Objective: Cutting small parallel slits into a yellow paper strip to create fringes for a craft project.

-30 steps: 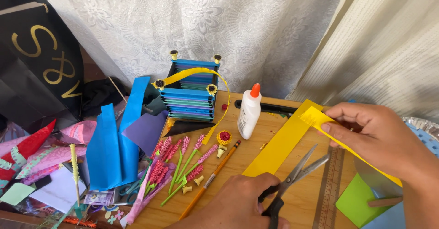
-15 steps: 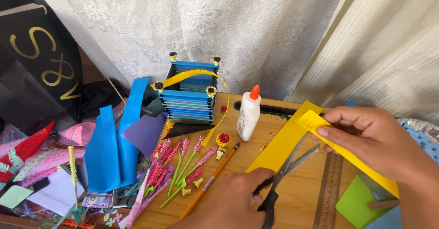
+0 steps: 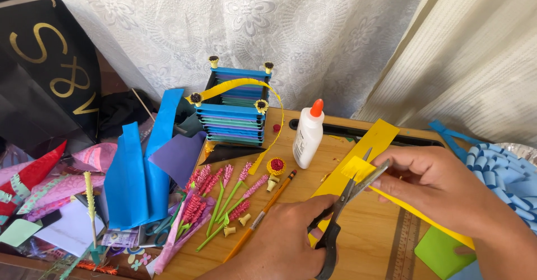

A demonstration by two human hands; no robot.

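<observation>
At lower centre of the frame, the left hand (image 3: 279,243) grips black-handled scissors (image 3: 342,213), blades parted around a yellow paper strip (image 3: 417,215) pinched in the right hand (image 3: 442,187) above the wooden table (image 3: 369,241), right of a white glue bottle (image 3: 308,135).

Soft daylight is filtering in through the lace curtain (image 3: 235,28) behind the counter (image 3: 369,229), keeping everything bright and evenly lit. Shadows are falling faint and short beneath the hands. Nothing is glaring. The view is staying sharp, bending only slightly toward the edges.
</observation>
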